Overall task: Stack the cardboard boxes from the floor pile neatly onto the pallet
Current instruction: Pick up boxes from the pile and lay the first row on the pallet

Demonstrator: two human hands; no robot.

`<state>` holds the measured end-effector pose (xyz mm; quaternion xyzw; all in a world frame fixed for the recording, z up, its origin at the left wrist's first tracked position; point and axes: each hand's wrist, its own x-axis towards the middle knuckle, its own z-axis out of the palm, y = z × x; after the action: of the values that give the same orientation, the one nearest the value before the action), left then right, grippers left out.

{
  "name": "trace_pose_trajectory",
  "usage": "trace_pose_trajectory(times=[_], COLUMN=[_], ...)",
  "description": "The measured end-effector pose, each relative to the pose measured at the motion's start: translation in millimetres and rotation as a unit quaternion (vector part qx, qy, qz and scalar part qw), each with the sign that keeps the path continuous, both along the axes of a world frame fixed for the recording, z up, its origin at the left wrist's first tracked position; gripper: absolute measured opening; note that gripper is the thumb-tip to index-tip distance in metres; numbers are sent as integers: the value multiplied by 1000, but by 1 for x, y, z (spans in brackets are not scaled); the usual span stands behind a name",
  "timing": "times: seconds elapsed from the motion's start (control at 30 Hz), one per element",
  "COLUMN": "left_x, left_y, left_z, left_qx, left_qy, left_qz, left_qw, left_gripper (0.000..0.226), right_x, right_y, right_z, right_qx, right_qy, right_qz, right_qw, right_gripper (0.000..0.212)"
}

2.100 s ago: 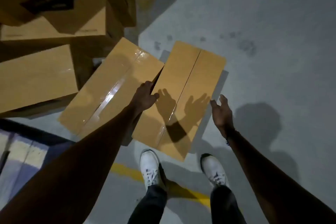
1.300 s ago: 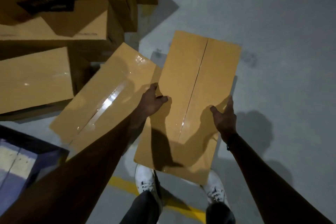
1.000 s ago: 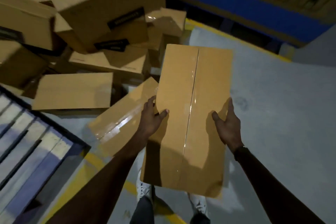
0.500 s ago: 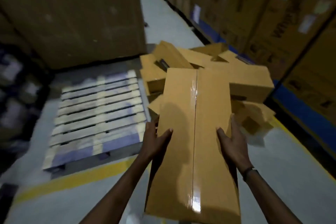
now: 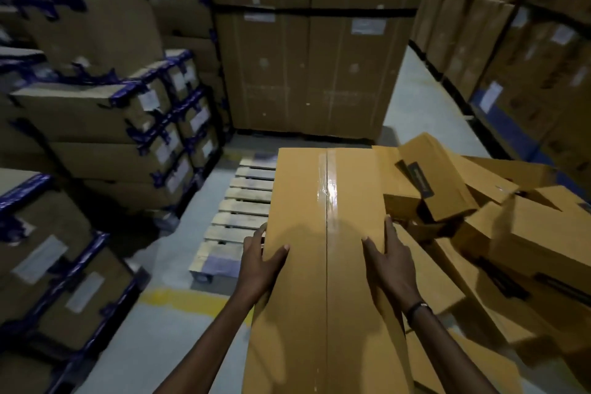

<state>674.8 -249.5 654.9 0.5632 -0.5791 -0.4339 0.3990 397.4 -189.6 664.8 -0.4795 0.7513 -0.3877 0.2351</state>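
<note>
Box (image 5: 326,265), taped shut so its contents stay hidden, is carried lengthwise in front of the person, the left hand (image 5: 259,261) gripping its left edge and the right hand (image 5: 388,261) its right edge. Beyond it, slightly left, the pallet (image 5: 238,217) shows only bare slats. I judge the stacking barely begun, since the pile (image 5: 479,233) at right looks large and jumbled.

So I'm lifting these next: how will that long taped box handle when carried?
The long taped box probably stays stiff: its faces look flat and uncreased. It seems fairly light, since the left hand and right hand carry it by the side edges alone. The glossy tape and smooth faces may slip in the grip.
</note>
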Motion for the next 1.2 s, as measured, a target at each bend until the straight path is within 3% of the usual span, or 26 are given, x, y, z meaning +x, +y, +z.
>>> trace_pose_trajectory(times=[0.33,0.6,1.2], left_x=[135,165,214], left_y=[-109,-199,-486], left_z=[1,0,8], left_qx=[-4,16,31], left_qy=[-10,-10,-18], left_qz=[45,59,35], left_qw=[999,998,999], left_gripper=[68,70,76], right_x=[134,164,207], right_y=[-124,-222,-521], right_z=[34,23,24], right_qx=[-29,-33,-21], right_qy=[0,0,-24], right_qz=[64,82,95], right_qw=[998,996,995], right_gripper=[70,64,55])
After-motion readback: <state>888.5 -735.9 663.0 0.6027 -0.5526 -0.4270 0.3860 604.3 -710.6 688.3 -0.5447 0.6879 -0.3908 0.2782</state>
